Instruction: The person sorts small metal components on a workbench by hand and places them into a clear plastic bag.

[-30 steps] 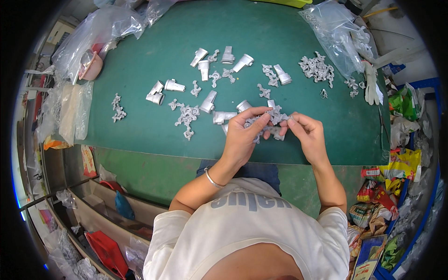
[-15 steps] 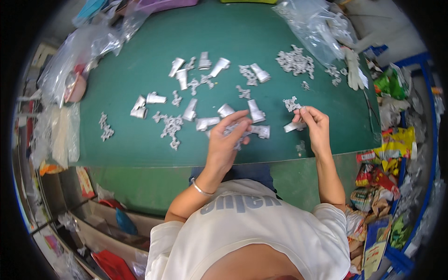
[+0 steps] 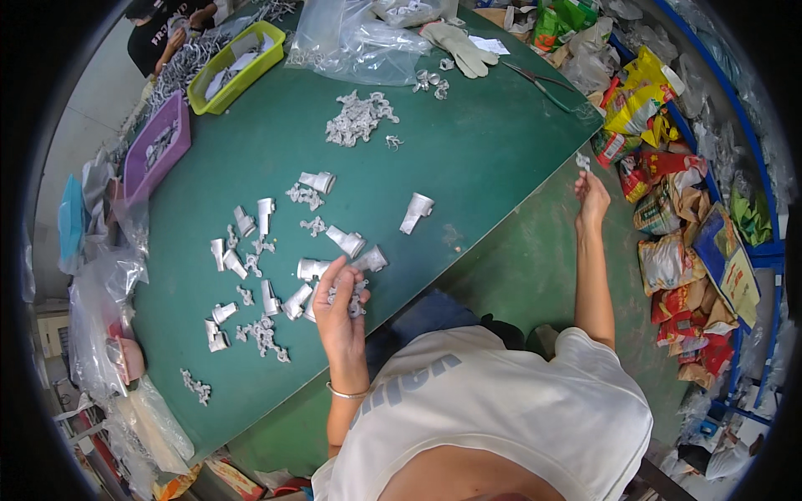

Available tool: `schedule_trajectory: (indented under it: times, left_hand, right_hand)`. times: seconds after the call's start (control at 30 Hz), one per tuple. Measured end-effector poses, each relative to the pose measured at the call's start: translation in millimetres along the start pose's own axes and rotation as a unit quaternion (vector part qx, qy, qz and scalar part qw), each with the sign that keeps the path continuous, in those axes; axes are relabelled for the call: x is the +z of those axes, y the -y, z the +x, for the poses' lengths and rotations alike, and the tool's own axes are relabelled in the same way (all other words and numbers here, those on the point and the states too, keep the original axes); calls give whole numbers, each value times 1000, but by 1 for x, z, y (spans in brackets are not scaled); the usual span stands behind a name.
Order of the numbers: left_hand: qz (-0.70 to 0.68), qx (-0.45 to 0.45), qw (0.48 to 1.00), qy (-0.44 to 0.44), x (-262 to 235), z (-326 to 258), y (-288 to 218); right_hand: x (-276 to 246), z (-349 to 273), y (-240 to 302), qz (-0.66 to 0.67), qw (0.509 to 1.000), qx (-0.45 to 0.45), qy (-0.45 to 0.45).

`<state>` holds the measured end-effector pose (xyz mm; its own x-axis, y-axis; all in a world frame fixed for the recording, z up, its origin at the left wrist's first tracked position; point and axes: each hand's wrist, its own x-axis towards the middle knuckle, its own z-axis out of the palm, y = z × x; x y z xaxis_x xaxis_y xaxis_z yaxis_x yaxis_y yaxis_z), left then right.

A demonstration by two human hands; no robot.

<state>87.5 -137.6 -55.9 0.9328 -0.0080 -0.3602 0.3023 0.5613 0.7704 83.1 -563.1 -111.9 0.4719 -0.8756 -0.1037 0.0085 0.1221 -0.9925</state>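
Near the front edge of the table (image 3: 468, 167), my left hand (image 3: 341, 321) is closed around a cluster of small grey metal castings (image 3: 357, 302). Silvery flared metal sleeves surround it, one sleeve (image 3: 372, 259) just past my fingertips. My right arm reaches out beyond the table's edge, over the floor. There my right hand (image 3: 593, 200) pinches a small grey metal casting (image 3: 583, 161) that sticks up from the fingertips. Another silvery sleeve (image 3: 416, 213) lies alone between the two hands. More little castings (image 3: 264, 336) are spread left of my left hand.
Farther back lie a heap of castings (image 3: 359, 118), a work glove (image 3: 461, 48) and scissor-like cutters (image 3: 543, 83). A yellow-green bin (image 3: 236, 67) and a purple bin (image 3: 157, 146) line the far left edge. A person (image 3: 159, 42) works beyond. Packed bags (image 3: 664, 259) fill the right side.
The view has turned to the right. My right hand has moved with its casting from above the table to beyond the edge. My left hand still holds its cluster.
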Motion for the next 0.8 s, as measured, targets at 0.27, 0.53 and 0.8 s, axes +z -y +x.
schedule_trajectory:
  times: [0.27, 0.53, 0.8]
  left_hand:
    - [15, -11, 1000, 1, 4, -7, 9]
    - [1, -8, 1000, -24, -1, -12, 2]
    - [-31, -18, 999, -29, -14, -3, 7]
  right_hand:
    - [139, -73, 35, -78, 917, -20, 390]
    - [292, -75, -6, -461, 704, -449, 300]
    - [255, -156, 6, -201, 600, -457, 626]
